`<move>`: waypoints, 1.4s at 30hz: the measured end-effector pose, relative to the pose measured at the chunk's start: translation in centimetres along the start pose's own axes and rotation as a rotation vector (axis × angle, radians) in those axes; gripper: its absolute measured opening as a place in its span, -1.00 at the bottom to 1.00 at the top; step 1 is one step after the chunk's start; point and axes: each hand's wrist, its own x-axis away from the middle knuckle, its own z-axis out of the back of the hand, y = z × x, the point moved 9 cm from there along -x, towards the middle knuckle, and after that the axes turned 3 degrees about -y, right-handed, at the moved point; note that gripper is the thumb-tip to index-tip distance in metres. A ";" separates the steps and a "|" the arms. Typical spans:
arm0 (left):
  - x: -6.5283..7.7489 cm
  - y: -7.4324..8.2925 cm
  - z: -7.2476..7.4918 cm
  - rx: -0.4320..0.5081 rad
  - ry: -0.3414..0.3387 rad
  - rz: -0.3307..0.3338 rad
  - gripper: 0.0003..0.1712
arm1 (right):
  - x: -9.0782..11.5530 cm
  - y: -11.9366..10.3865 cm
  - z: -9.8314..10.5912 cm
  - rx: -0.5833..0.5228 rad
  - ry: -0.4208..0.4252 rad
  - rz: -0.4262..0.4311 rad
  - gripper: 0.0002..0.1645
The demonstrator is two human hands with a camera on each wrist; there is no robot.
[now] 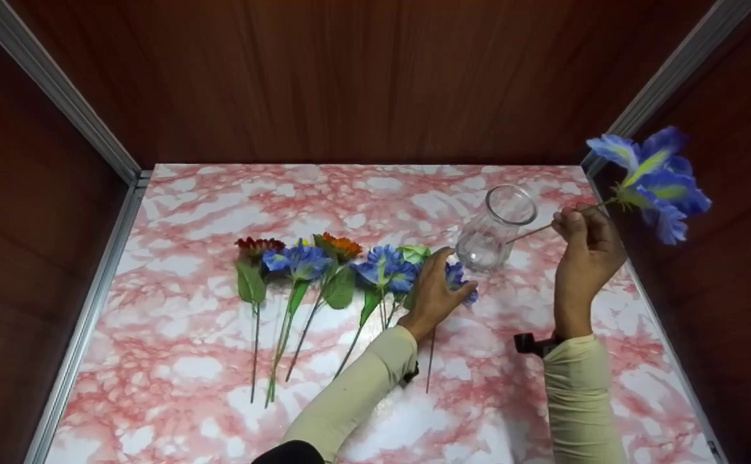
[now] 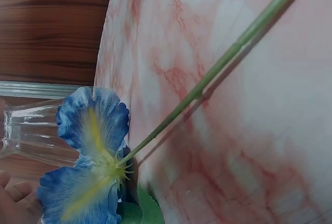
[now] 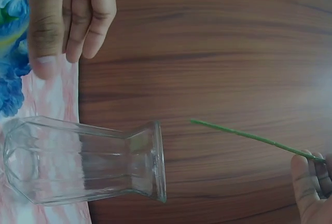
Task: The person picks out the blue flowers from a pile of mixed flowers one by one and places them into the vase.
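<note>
My right hand (image 1: 588, 248) pinches the thin stem of a blue artificial flower (image 1: 659, 180), raised at the right with its bloom up and outward. The bare stem end slants down left, over the side of the glass vase (image 1: 488, 235) in the head view. In the right wrist view the stem tip is apart from the rim of the vase. My left hand (image 1: 436, 293) has thumb and fingers spread near the vase's base, over another blue flower (image 1: 458, 280) on the table. It holds nothing. That flower's long stem shows in the left wrist view.
Left of my left hand lie several more artificial flowers: a dark red one (image 1: 259, 246), an orange one (image 1: 341, 246) and blue ones (image 1: 385, 267), stems toward me. The marbled table (image 1: 175, 412) is bounded by brown wood panels (image 1: 349, 84) and metal rails (image 1: 85, 309).
</note>
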 end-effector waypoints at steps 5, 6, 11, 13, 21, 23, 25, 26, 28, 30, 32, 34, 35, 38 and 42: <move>-0.5 -0.4 -0.4 0.041 -0.037 0.050 -0.16 | -0.8 0.3 -0.4 -0.040 0.004 0.012 -0.89; -0.6 -0.5 -0.5 0.042 -0.046 0.061 -0.15 | -0.8 0.4 -0.4 -0.046 0.004 0.015 -0.88; -1.2 -0.9 -1.3 0.014 -0.060 0.061 -0.19 | -0.9 1.2 -0.2 0.015 -0.005 0.038 -0.84; -1.5 -1.0 -1.6 -0.001 -0.045 0.046 -0.22 | -1.0 1.6 -0.1 0.051 -0.008 0.044 -0.83; -2.2 -1.2 -2.5 -0.008 -0.032 0.011 -0.27 | -1.3 2.4 -0.2 0.087 -0.029 0.073 -0.88; -2.5 -1.2 -2.7 -0.025 -0.047 0.017 -0.26 | -1.1 2.2 -0.5 0.092 -0.038 0.079 -0.90; -2.8 -1.3 -2.9 -0.035 -0.060 0.020 -0.25 | -0.9 1.8 -0.8 0.111 -0.047 0.084 -0.89; -3.0 -1.3 -2.9 -0.040 -0.064 0.023 -0.23 | -0.9 1.7 -0.9 0.108 -0.045 0.077 -0.89; -3.4 -1.4 -3.1 -0.039 -0.081 0.035 -0.19 | -0.7 1.5 -1.1 0.131 -0.047 0.071 -0.87; -3.7 -1.6 -3.3 -0.044 -0.102 0.055 -0.14 | -0.6 1.4 -1.3 0.165 -0.058 0.077 -0.86; -3.9 -2.0 -3.6 -0.050 -0.125 0.086 -0.09 | -0.6 1.4 -1.4 0.195 -0.073 0.082 -0.86; -4.1 -2.2 -3.9 -0.051 -0.145 0.105 -0.07 | -0.5 1.6 -1.5 0.211 -0.087 0.081 -0.87; -4.2 -2.2 -4.0 -0.052 -0.151 0.109 -0.06 | -0.5 1.7 -1.5 0.216 -0.093 0.080 -0.88; -4.2 -2.3 -4.3 -0.046 -0.157 0.111 -0.05 | -0.4 2.0 -1.5 0.249 -0.114 0.085 -0.89; -4.3 -2.5 -4.6 -0.051 -0.143 0.106 -0.05 | -0.4 2.3 -1.5 0.285 -0.130 0.075 -0.87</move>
